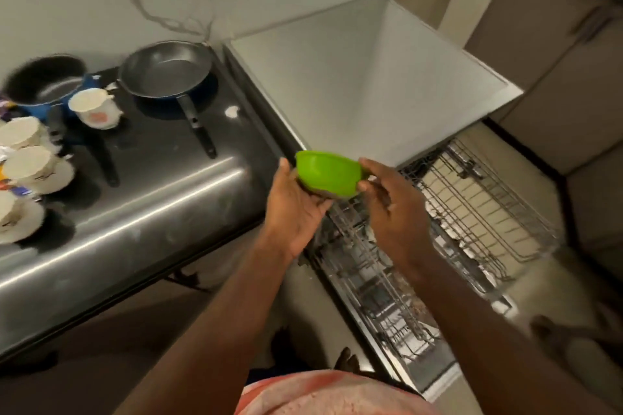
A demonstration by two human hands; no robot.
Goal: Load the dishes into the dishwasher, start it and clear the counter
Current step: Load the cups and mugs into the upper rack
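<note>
The fingers (365,186) of the right hand (392,209) pinch the right edge of a green bowl (328,175), with the thumb on the rim and the fingertips below it. The left hand (296,212) has its fingers curled under the bowl's base, and its thumb stands against the left side. The bowl is in the air, tilted, and touches only the two hands. It hangs at the near corner of the dishwasher (354,77), just above the left edge of the pulled-out wire rack (478,209). The wire floor of this rack shows open across its middle and right part. A lower rack (381,283) shows beneath the arms. To the left lies the dark worktop (161,212), and its front edge is well apart from the bowl. At the back of it stand a frying pan (165,71), a blue pot (40,84) and a cup (96,108). Upturned cups on saucers (30,165) crowd its left edge.
</note>
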